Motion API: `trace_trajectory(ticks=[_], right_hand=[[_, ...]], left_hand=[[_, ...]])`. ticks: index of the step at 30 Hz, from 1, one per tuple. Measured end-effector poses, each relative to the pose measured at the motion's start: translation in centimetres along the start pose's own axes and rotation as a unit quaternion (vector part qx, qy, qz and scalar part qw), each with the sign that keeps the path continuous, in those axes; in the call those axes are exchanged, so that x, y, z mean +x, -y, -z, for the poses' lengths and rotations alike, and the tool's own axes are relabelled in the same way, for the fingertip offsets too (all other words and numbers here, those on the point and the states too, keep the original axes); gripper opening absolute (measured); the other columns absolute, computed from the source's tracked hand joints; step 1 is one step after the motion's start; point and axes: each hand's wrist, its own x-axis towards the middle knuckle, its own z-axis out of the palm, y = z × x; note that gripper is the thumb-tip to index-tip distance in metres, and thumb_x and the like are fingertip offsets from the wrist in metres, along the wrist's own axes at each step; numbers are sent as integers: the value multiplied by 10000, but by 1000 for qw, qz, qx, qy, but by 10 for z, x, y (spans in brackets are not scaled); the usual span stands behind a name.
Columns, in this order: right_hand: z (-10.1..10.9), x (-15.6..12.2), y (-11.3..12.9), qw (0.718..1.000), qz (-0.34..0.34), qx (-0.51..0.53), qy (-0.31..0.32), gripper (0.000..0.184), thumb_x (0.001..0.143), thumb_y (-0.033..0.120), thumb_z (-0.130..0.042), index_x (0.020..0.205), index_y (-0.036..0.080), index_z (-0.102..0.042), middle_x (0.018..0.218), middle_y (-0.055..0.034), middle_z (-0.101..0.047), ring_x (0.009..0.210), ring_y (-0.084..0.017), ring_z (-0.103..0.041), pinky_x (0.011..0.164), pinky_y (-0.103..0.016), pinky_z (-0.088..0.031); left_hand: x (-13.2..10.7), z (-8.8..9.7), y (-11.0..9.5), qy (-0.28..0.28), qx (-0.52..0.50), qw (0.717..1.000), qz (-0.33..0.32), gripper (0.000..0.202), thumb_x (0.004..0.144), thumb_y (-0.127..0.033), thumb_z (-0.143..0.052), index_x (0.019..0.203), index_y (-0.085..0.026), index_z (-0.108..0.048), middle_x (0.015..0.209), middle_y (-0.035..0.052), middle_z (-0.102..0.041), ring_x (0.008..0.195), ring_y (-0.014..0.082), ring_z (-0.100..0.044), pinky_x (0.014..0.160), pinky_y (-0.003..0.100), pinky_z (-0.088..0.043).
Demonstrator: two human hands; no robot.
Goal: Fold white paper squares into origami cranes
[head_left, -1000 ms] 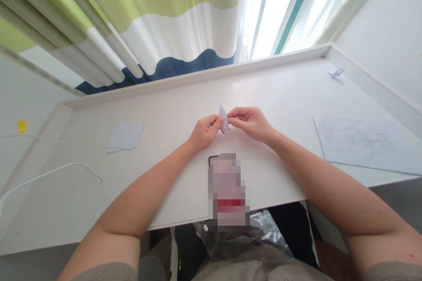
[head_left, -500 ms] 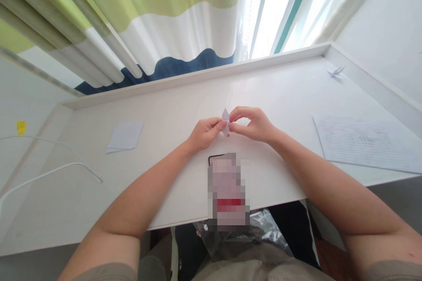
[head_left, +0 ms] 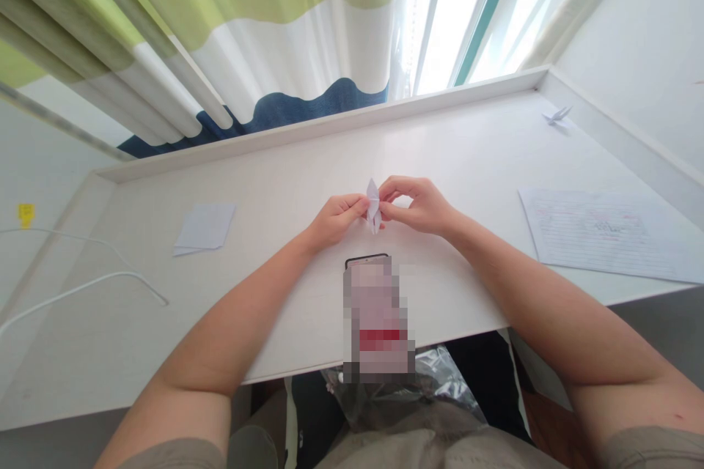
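Pinched from 2 sides

A white desk [head_left: 275, 183] spans the view; lined paper [head_left: 605, 234], written on, lies at its right; a phone [head_left: 375, 311], mostly pixelated, is near its front edge; the left hand [head_left: 336, 220] and right hand [head_left: 416, 204] pinch opposite sides of 1 folded paper [head_left: 372, 194], held over the desk's middle, beyond the phone.

Most of the phone [head_left: 376, 300] is pixelated, and the left hand [head_left: 334, 220] partly covers the folded paper [head_left: 372, 189].
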Motion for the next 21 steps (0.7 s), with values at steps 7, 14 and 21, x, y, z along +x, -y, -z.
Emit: trace_trajectory(ticks=[7,14,21], right_hand=[[-4,0,3,1000,-13,-7,-7,182,923,367,-745,817,223,-709,759,-18,-765,649,-171,-690,728,-383,-594],[-4,1,1,999,-10,30,8,270,941,474,-756,843,225,-721,753,-12,-755,661,-165,-681,791,-397,-583],[-5,2,-3,999,-27,32,-19,186,862,356,-780,761,217,-709,755,-18,-753,709,-179,-669,741,-363,-547]], left_hand=[[1,-1,2,-11,23,1000,4,557,1006,-691,-648,843,-179,-792,922,106,-836,899,231,-778,875,365,-603],[1,0,-2,14,-19,999,26,534,1004,-677,-660,877,-173,-786,909,129,-842,885,245,-796,886,388,-620],[2,2,0,32,18,999,-3,537,1030,-668,-624,855,-185,-781,898,102,-823,897,234,-782,913,384,-612]])
